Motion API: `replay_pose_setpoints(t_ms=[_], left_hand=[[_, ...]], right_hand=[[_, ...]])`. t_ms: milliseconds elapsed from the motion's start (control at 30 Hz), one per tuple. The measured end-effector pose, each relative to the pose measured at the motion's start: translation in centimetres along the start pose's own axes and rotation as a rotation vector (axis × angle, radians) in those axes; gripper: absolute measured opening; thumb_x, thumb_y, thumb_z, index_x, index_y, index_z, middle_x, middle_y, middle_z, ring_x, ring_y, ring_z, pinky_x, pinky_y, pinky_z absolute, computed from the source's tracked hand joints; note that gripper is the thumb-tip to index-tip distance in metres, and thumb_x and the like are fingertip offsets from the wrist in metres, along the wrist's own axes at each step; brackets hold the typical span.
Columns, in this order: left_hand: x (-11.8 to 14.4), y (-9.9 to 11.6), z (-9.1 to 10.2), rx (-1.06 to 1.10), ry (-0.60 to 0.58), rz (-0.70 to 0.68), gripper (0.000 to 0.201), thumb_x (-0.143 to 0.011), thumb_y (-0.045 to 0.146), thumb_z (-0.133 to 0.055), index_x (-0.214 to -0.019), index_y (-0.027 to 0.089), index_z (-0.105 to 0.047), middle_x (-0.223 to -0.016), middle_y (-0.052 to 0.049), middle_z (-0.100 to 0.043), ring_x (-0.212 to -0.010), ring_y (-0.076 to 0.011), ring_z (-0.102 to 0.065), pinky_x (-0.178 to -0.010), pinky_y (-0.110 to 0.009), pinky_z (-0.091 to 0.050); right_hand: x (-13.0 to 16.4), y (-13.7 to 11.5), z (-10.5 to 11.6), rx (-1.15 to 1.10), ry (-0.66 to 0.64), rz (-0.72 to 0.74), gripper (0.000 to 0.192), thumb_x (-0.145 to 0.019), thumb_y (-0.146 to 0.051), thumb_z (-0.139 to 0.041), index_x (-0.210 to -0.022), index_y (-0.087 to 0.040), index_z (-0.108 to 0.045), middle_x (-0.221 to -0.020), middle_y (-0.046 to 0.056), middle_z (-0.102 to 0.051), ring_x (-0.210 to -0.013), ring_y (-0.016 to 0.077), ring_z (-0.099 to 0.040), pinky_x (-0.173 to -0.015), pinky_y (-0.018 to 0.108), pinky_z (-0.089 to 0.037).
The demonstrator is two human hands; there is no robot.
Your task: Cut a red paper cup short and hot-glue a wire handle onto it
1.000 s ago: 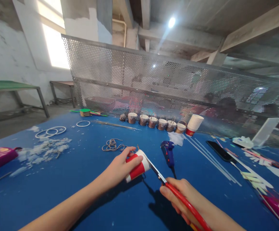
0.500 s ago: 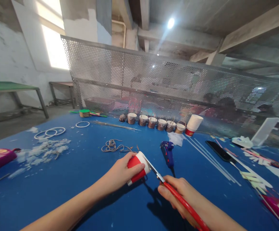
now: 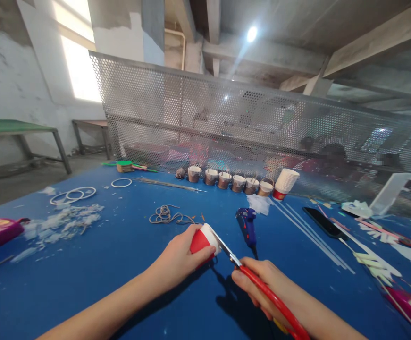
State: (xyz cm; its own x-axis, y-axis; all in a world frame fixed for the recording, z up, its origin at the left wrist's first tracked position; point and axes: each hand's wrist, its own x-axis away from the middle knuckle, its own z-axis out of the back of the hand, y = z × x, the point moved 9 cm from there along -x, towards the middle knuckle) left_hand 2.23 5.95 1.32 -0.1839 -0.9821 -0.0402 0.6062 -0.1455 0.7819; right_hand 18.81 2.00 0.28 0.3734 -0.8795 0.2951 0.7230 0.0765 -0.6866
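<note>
A red and white paper cup (image 3: 200, 242) lies tilted in my left hand (image 3: 182, 250), whose fingers and thumb wrap round it. My right hand (image 3: 262, 283) grips the red handles of a pair of scissors (image 3: 258, 281). The metal blades point up and to the left and meet the cup's white edge; whether they are cutting into it, I cannot tell. Just beyond the hands, a blue glue gun (image 3: 247, 229) rests on the blue table (image 3: 177, 302). A tangle of grey cord (image 3: 164, 215) lies behind the cup.
Several small brown buckets (image 3: 224, 180) line the back beside stacked paper cups (image 3: 286, 183), before a perforated metal screen (image 3: 226, 113). At left are white rings (image 3: 81, 193), scraps (image 3: 67, 219) and a magenta tool (image 3: 0, 233). White strips (image 3: 307, 231) and a phone (image 3: 323, 221) lie at right.
My left hand has turned the cup slightly and shifted a little to the right, hiding more of its lower end. The scissors stay at the cup's edge, almost unmoved.
</note>
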Motion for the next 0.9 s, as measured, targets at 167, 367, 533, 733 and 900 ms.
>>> replay_pose_setpoints(t_ms=[167,367,533,733,900], left_hand=[[0.0,-0.2,0.1,-0.054,0.018,-0.004,0.059,-0.076,0.05,-0.055,-0.123,0.015,-0.055,-0.109,-0.013,-0.07,-0.092,-0.0295,-0.066,-0.08,-0.038,-0.049],[-0.1,-0.1,-0.2,-0.13,0.026,-0.045,0.061,-0.08,0.05,-0.051,-0.129,0.014,-0.051,-0.122,-0.016,-0.065,-0.106,-0.032,-0.064,-0.091,-0.042,-0.048],[0.0,-0.1,-0.1,-0.211,0.068,-0.07,0.065,-0.081,0.047,-0.049,-0.136,0.013,-0.044,-0.139,-0.018,-0.053,-0.124,-0.0347,-0.053,-0.102,-0.046,-0.041],[0.0,-0.5,0.8,0.109,0.08,-0.009,0.063,-0.079,0.054,-0.052,-0.129,0.015,-0.049,-0.123,-0.013,-0.064,-0.102,-0.0284,-0.063,-0.089,-0.039,-0.049],[-0.5,-1.6,-0.3,0.38,-0.076,0.13,0.061,-0.078,0.06,-0.052,-0.115,0.012,-0.057,-0.097,-0.009,-0.069,-0.078,-0.0209,-0.063,-0.068,-0.03,-0.048]], right_hand=[[-0.2,1.5,-0.9,-0.09,-0.031,-0.145,0.037,-0.093,-0.052,-0.044,-0.073,-0.021,-0.044,-0.051,-0.008,-0.046,-0.033,0.0049,-0.039,-0.032,0.015,-0.027],[-0.4,1.0,-0.6,-0.085,-0.029,-0.044,0.041,-0.092,-0.057,-0.047,-0.074,-0.02,-0.045,-0.055,-0.007,-0.047,-0.038,0.004,-0.041,-0.036,0.013,-0.031],[-0.6,0.8,-0.2,-0.068,-0.018,-0.011,0.041,-0.092,-0.056,-0.046,-0.073,-0.02,-0.045,-0.058,-0.007,-0.048,-0.04,0.0036,-0.043,-0.036,0.012,-0.03],[-0.6,1.2,-0.6,-0.054,0.005,-0.087,0.039,-0.092,-0.054,-0.049,-0.071,-0.021,-0.044,-0.049,-0.009,-0.043,-0.032,0.0042,-0.039,-0.032,0.014,-0.026],[-0.1,0.2,-0.1,0.023,0.03,0.037,0.038,-0.093,-0.051,-0.048,-0.071,-0.021,-0.043,-0.052,-0.008,-0.042,-0.038,0.0042,-0.037,-0.037,0.016,-0.026]])
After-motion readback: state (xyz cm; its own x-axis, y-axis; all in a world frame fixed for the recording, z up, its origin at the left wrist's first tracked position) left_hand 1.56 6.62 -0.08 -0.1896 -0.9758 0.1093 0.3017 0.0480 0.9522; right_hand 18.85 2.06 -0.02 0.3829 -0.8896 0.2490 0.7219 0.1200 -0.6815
